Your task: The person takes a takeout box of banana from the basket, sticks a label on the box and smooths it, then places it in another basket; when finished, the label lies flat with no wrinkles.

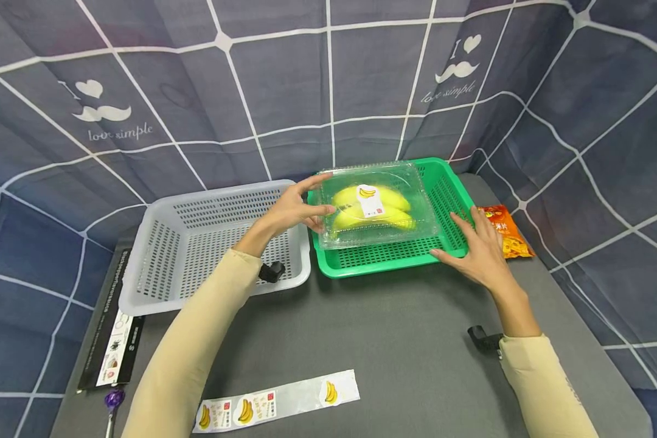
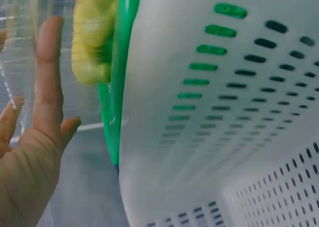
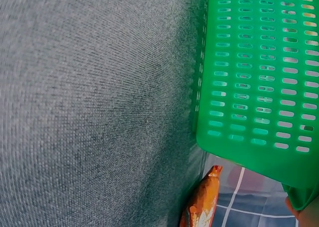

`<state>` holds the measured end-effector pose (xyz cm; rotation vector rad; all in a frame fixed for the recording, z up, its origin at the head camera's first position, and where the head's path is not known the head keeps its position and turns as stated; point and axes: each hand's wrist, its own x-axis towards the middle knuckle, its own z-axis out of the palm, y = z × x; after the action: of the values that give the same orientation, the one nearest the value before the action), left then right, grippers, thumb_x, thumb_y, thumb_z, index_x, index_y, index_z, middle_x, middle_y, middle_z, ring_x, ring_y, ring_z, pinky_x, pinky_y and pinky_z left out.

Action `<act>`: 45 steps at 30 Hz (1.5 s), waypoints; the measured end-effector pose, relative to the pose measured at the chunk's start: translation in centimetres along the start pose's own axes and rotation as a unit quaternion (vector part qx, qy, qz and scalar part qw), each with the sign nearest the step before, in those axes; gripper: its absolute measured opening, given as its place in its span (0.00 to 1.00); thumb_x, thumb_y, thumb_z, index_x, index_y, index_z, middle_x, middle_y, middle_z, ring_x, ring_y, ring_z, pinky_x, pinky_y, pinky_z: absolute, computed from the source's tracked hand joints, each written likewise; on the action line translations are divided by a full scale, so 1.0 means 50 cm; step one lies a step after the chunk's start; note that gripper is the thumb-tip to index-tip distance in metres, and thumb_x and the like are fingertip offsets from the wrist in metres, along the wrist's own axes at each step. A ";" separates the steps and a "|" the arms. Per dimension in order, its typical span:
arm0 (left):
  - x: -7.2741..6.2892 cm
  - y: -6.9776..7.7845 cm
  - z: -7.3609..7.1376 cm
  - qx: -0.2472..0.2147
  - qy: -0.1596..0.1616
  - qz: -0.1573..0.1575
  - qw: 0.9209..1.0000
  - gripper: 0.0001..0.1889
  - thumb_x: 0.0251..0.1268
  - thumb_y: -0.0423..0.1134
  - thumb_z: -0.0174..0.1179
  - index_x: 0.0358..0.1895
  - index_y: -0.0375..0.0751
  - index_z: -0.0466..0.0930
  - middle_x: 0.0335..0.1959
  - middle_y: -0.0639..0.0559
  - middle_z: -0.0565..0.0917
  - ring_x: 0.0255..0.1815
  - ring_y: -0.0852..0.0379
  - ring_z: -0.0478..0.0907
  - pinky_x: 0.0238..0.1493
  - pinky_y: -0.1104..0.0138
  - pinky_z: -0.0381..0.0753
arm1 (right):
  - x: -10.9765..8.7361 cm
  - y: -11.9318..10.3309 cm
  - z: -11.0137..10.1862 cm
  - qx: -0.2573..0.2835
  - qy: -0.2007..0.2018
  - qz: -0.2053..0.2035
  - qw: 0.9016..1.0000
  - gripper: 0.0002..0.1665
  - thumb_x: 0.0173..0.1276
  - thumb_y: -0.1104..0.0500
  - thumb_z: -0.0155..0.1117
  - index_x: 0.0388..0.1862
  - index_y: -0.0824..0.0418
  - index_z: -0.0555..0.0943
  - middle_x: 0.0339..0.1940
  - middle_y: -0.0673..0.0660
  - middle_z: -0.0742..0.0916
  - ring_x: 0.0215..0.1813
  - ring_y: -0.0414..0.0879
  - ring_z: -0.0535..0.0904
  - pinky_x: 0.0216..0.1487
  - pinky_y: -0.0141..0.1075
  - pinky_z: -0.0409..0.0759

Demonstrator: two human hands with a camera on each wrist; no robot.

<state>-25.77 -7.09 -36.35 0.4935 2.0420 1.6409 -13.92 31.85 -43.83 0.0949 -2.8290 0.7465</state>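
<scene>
Yellow bananas (image 1: pixel 350 216) lie inside a clear plastic clamshell box (image 1: pixel 424 216) with a white banana sticker (image 1: pixel 370 201) on its lid. The box is over the left part of a green basket (image 1: pixel 454 188). My left hand (image 1: pixel 290 210) holds the box by its left edge, thumb over the lid and other fingers lower down. In the left wrist view, one straight finger (image 2: pixel 48 82) overlaps the clear plastic. At the green basket's right front corner my right hand (image 1: pixel 482 249) is spread, thumb and fingertips right by the rim. Only a bit of it shows in the right wrist view.
A white basket (image 1: pixel 159 243) stands left of the green one. An orange snack packet (image 1: pixel 508 231) lies beyond my right hand. Near the front edge is a strip of banana stickers (image 1: pixel 301 395). A black box (image 1: pixel 101 340) and a purple lollipop (image 1: pixel 114 398) lie at left.
</scene>
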 end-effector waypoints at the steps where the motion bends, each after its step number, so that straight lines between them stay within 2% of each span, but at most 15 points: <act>1: 0.007 0.000 0.005 0.009 -0.004 -0.003 1.000 0.41 0.60 0.39 0.69 0.75 0.62 0.60 0.76 0.42 0.54 0.25 0.45 0.85 0.36 0.52 0.85 | -0.001 0.001 0.001 0.001 0.000 0.000 1.000 0.55 0.54 0.35 0.72 0.76 0.52 0.62 0.80 0.66 0.52 0.80 0.67 0.43 0.67 0.72 0.43; 6: 0.033 -0.006 0.023 0.032 -0.014 -0.015 0.999 0.42 0.59 0.38 0.70 0.75 0.61 0.60 0.76 0.43 0.54 0.25 0.43 0.85 0.36 0.53 0.85 | -0.001 0.000 0.005 0.005 0.006 -0.006 1.000 0.55 0.53 0.35 0.73 0.76 0.52 0.63 0.80 0.67 0.53 0.80 0.66 0.44 0.67 0.71 0.43; 16: 0.062 -0.023 0.043 0.071 -0.036 -0.023 0.997 0.43 0.59 0.38 0.70 0.76 0.57 0.58 0.80 0.47 0.49 0.23 0.48 0.84 0.35 0.54 0.86 | 0.002 -0.002 0.004 -0.002 0.018 -0.013 1.000 0.54 0.52 0.35 0.73 0.75 0.53 0.64 0.79 0.67 0.55 0.79 0.67 0.45 0.66 0.71 0.46; 18: 0.065 -0.024 0.046 0.086 -0.037 -0.017 0.995 0.44 0.58 0.39 0.71 0.76 0.56 0.57 0.79 0.47 0.51 0.23 0.47 0.85 0.34 0.54 0.86 | 0.002 -0.004 0.003 -0.004 0.017 -0.013 1.000 0.55 0.53 0.35 0.73 0.75 0.53 0.64 0.79 0.67 0.55 0.79 0.67 0.45 0.66 0.71 0.46; 20: 0.067 -0.023 0.049 0.125 -0.038 -0.002 0.991 0.45 0.56 0.42 0.72 0.77 0.55 0.57 0.79 0.47 0.53 0.24 0.45 0.85 0.34 0.55 0.85 | 0.002 -0.004 0.002 -0.005 0.016 -0.013 1.000 0.54 0.53 0.35 0.73 0.75 0.53 0.64 0.79 0.67 0.55 0.79 0.67 0.45 0.67 0.71 0.46; 23: 0.070 -0.021 0.052 0.213 -0.047 0.029 0.976 0.48 0.53 0.49 0.74 0.77 0.54 0.56 0.78 0.46 0.57 0.28 0.41 0.84 0.41 0.58 0.83 | 0.001 -0.005 0.002 -0.005 0.013 -0.011 1.000 0.54 0.53 0.35 0.72 0.75 0.53 0.64 0.80 0.67 0.55 0.79 0.67 0.45 0.67 0.71 0.45; 25: 0.071 -0.018 0.052 0.275 -0.047 0.043 0.959 0.49 0.52 0.54 0.74 0.77 0.55 0.56 0.76 0.46 0.60 0.38 0.40 0.84 0.49 0.57 0.80 | 0.000 -0.005 0.002 -0.005 0.011 -0.010 1.000 0.54 0.54 0.35 0.72 0.76 0.53 0.64 0.80 0.67 0.54 0.79 0.67 0.45 0.67 0.71 0.45; 27: 0.072 -0.017 0.050 0.328 -0.046 0.047 0.942 0.51 0.50 0.58 0.73 0.77 0.58 0.55 0.76 0.47 0.62 0.52 0.41 0.80 0.62 0.52 0.70 | -0.001 -0.004 0.002 -0.003 0.012 -0.009 1.000 0.54 0.54 0.35 0.72 0.75 0.53 0.64 0.80 0.67 0.54 0.79 0.67 0.44 0.67 0.71 0.45; 28: 0.073 -0.017 0.049 0.350 -0.044 0.046 0.935 0.51 0.49 0.61 0.72 0.77 0.60 0.55 0.75 0.47 0.63 0.59 0.42 0.76 0.64 0.49 0.65 | 0.000 -0.004 0.002 -0.004 0.012 -0.010 1.000 0.54 0.54 0.35 0.72 0.75 0.54 0.64 0.80 0.67 0.54 0.79 0.67 0.45 0.67 0.71 0.45; 30: 0.073 -0.018 0.045 0.395 -0.038 0.042 0.917 0.52 0.47 0.65 0.72 0.77 0.64 0.54 0.74 0.49 0.65 0.66 0.47 0.69 0.65 0.47 0.57 | 0.000 -0.004 0.004 -0.003 0.013 -0.010 1.000 0.54 0.54 0.35 0.72 0.75 0.53 0.64 0.80 0.67 0.55 0.79 0.67 0.45 0.67 0.71 0.45; 33: 0.076 -0.028 0.037 0.445 -0.041 0.040 0.894 0.55 0.43 0.68 0.71 0.77 0.66 0.52 0.72 0.52 0.68 0.65 0.47 0.66 0.55 0.48 0.52 | 0.000 -0.003 0.006 -0.003 0.013 -0.011 1.000 0.54 0.54 0.35 0.72 0.75 0.53 0.64 0.80 0.67 0.55 0.79 0.67 0.45 0.66 0.72 0.45; 36: 0.078 -0.042 0.032 0.474 -0.054 0.032 0.878 0.57 0.42 0.70 0.70 0.78 0.67 0.50 0.72 0.53 0.68 0.70 0.44 0.61 0.57 0.46 0.47 | -0.001 -0.003 0.005 -0.002 0.010 -0.009 1.000 0.54 0.54 0.35 0.72 0.76 0.53 0.64 0.80 0.67 0.54 0.79 0.67 0.44 0.67 0.72 0.45; 39: 0.078 -0.054 0.034 0.495 -0.056 0.023 0.867 0.56 0.43 0.73 0.68 0.78 0.66 0.50 0.74 0.52 0.66 0.78 0.41 0.49 0.63 0.44 0.41 | -0.002 -0.002 0.005 -0.004 0.010 -0.008 1.000 0.54 0.54 0.35 0.72 0.75 0.53 0.64 0.80 0.66 0.54 0.79 0.67 0.44 0.67 0.72 0.45; 42: 0.078 -0.060 0.038 0.516 -0.043 0.023 0.855 0.55 0.42 0.76 0.65 0.77 0.64 0.54 0.71 0.47 0.68 0.77 0.42 0.50 0.63 0.44 0.43 | 0.000 -0.001 0.006 -0.005 0.011 -0.010 1.000 0.54 0.54 0.35 0.72 0.75 0.53 0.64 0.80 0.66 0.54 0.79 0.67 0.45 0.66 0.72 0.45; 45: 0.079 -0.060 0.042 0.526 -0.030 0.025 0.850 0.54 0.42 0.76 0.65 0.76 0.62 0.57 0.68 0.45 0.70 0.75 0.44 0.53 0.61 0.46 0.45 | 0.000 0.000 0.004 -0.004 0.012 -0.010 1.000 0.53 0.54 0.35 0.72 0.75 0.53 0.64 0.80 0.66 0.54 0.79 0.67 0.45 0.66 0.72 0.45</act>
<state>-27.78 -3.91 -40.19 0.9203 2.7441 0.3448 -13.97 31.76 -44.00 0.1108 -2.8046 0.7261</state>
